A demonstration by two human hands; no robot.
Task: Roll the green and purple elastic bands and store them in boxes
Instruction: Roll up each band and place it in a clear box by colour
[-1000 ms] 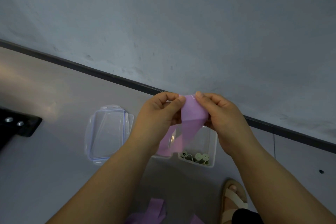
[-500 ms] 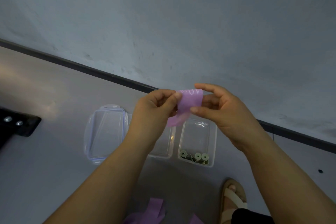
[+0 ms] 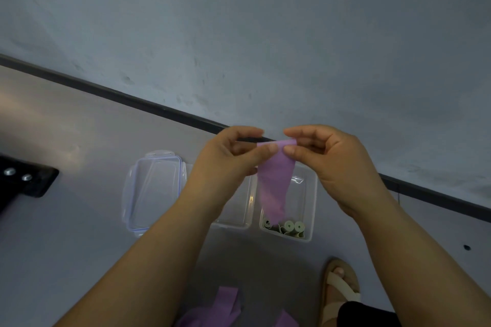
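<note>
A purple elastic band (image 3: 275, 180) hangs in the air above the boxes. My left hand (image 3: 228, 164) pinches its top left corner and my right hand (image 3: 337, 164) pinches its top right corner between thumb and fingers. On the floor below stands a clear box (image 3: 314, 194) with several rolled green bands (image 3: 288, 227) at its near end. A second clear box (image 3: 244, 220) beside it is partly hidden by my left wrist. More loose purple bands (image 3: 225, 305) lie near my feet.
A clear lid with blue trim (image 3: 152, 191) lies on the floor left of the boxes. A black bracket with bolts (image 3: 24, 180) sits at the left edge. My sandalled foot (image 3: 340, 292) is at the lower right. A dark skirting strip (image 3: 132, 99) borders the wall.
The band was held bunched and tilted between the hands; now its top edge is held level, and the strip hangs straight down over the right box.
</note>
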